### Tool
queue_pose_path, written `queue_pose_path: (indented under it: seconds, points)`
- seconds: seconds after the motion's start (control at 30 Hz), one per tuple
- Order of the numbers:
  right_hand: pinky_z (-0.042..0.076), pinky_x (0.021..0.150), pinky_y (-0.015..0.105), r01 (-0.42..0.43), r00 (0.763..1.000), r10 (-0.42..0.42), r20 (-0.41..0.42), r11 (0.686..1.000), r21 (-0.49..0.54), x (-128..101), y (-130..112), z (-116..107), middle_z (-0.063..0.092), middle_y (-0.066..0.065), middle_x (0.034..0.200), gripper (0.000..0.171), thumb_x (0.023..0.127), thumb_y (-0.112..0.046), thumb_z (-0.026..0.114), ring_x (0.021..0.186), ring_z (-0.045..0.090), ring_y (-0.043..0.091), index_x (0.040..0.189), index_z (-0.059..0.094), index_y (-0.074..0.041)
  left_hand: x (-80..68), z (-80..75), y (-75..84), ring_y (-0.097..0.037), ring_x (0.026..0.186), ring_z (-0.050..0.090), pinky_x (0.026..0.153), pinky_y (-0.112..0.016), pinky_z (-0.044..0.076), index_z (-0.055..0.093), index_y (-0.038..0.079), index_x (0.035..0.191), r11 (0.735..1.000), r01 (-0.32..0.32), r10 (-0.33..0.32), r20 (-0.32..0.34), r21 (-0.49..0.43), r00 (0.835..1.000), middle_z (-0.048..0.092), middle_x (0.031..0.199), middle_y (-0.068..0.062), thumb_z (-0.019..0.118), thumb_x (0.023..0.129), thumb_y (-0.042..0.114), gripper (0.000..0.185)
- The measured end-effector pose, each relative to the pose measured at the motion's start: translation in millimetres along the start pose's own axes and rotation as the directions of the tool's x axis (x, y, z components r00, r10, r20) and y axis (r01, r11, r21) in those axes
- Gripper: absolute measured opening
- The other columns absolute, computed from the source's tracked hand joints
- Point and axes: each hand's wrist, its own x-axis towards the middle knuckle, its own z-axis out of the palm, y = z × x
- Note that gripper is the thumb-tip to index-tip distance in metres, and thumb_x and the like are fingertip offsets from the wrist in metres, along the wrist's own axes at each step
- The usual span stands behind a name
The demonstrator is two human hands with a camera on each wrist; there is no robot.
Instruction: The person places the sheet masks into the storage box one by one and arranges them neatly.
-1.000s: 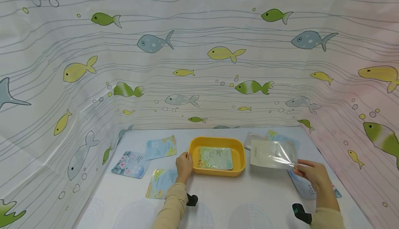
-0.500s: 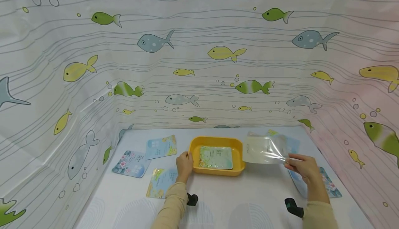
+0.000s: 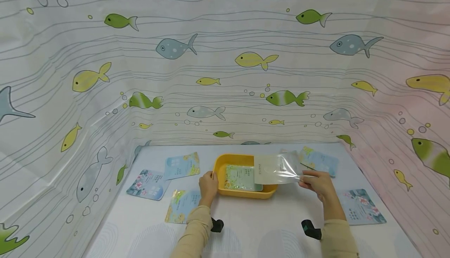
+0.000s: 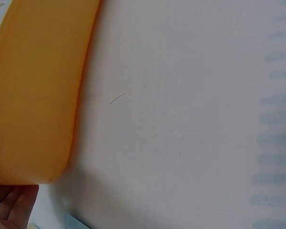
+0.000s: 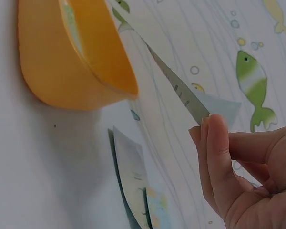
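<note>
A yellow tray (image 3: 220,162) sits mid-table with a green-printed flat packet (image 3: 238,177) lying inside it. My left hand (image 3: 208,185) grips the tray's left rim; its fingertips (image 4: 9,205) show under the tray's orange wall (image 4: 38,95) in the left wrist view. My right hand (image 3: 315,181) pinches the corner of a silvery white packet (image 3: 275,168) held flat in the air over the tray's right half. In the right wrist view the packet (image 5: 176,88) is seen edge-on above the tray (image 5: 71,67), with my fingers (image 5: 214,157) at its corner.
Flat packets lie on the white tabletop: three to the left of the tray (image 3: 181,165) (image 3: 149,184) (image 3: 181,205), others at right (image 3: 319,160) (image 3: 362,206). A fish-printed curtain (image 3: 225,66) walls in the back and both sides.
My right hand has carried the silvery packet leftward from the table's right side to above the tray. The left hand stayed on the tray's rim.
</note>
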Motion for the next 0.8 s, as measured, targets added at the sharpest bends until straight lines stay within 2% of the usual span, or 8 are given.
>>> queue_pose_path:
  seconds: [0.13, 0.33, 0.53, 0.8]
  points:
    - [0.055, 0.064, 0.023, 0.007, 1.0, -0.007, 0.011, 1.0, 0.005, 4.9, 1.1, 15.7, 0.065, 0.008, 0.078, 0.049, 0.086, 0.009, 0.056, 0.061, 0.067, 0.012, 0.13, 0.037, 0.021, 0.3, 1.4, -1.9, -0.032, 0.073, 0.066, 0.064, -0.041, 0.055, 0.067, -0.009, 0.094, 1.0, -0.025, 0.025, -0.019, -0.016, 1.0, 0.068, 0.084, -0.021, 0.057, 0.092, 0.009, 0.021]
    - [0.055, 0.06, 0.022, 0.026, 1.0, -0.026, 0.008, 0.998, -0.051, 15.1, 6.5, 45.7, 0.066, 0.014, 0.082, 0.043, 0.085, 0.01, 0.057, 0.058, 0.066, 0.011, 0.124, 0.046, 0.021, -1.4, -0.2, -2.0, -0.031, 0.07, 0.065, 0.06, -0.039, 0.054, 0.067, -0.01, 0.091, 0.996, -0.084, 0.083, -0.059, -0.027, 0.995, 0.068, 0.08, -0.02, 0.054, 0.093, 0.011, 0.024]
    - [0.054, 0.057, 0.022, 0.029, 1.0, -0.029, -0.003, 0.998, -0.058, 24.9, 13.1, 74.6, 0.065, 0.014, 0.078, 0.038, 0.082, 0.011, 0.059, 0.054, 0.064, 0.011, 0.118, 0.051, 0.021, 0.9, 0.9, -2.1, -0.033, 0.072, 0.066, 0.063, -0.042, 0.055, 0.067, -0.01, 0.093, 0.998, -0.053, 0.052, -0.044, -0.019, 0.998, 0.068, 0.082, -0.022, 0.058, 0.091, 0.006, 0.019]
    - [0.056, 0.058, 0.027, 0.022, 1.0, -0.022, -0.011, 0.999, -0.034, 28.8, 20.7, 99.6, 0.064, 0.015, 0.072, 0.035, 0.08, 0.014, 0.059, 0.054, 0.065, 0.016, 0.114, 0.054, 0.021, 1.2, 0.3, 0.3, -0.031, 0.077, 0.066, 0.068, -0.041, 0.055, 0.068, -0.008, 0.094, 1.0, -0.019, 0.019, -0.029, 0.014, 0.999, 0.069, 0.086, -0.019, 0.058, 0.092, 0.01, 0.02]
